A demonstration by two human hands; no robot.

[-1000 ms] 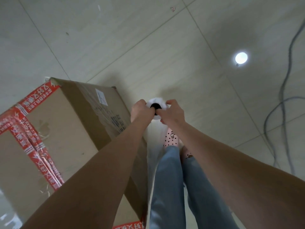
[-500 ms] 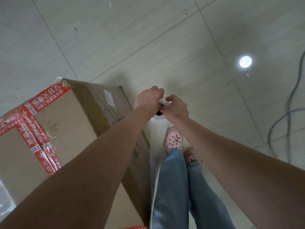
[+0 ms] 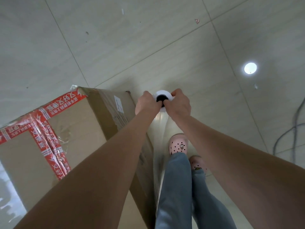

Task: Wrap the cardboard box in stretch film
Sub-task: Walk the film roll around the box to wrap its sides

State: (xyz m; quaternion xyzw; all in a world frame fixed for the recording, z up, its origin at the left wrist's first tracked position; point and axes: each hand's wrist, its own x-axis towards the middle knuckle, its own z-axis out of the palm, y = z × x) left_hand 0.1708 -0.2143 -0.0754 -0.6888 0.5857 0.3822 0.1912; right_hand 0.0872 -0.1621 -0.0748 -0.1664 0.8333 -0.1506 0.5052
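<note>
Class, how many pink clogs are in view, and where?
2. The front clog is beside the cardboard box; the rear clog is right of it, partly under a jeans leg.

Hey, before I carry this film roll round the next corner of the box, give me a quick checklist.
1. Grip: left hand and right hand both hold the film roll: ok.
2. Stretch film runs along the cardboard box side: ok.
3. Film's start fixed to box: cannot tell, hidden.
4. Cables lie well right of the shoes: ok.
5. Film left on roll: cannot tell.
</note>
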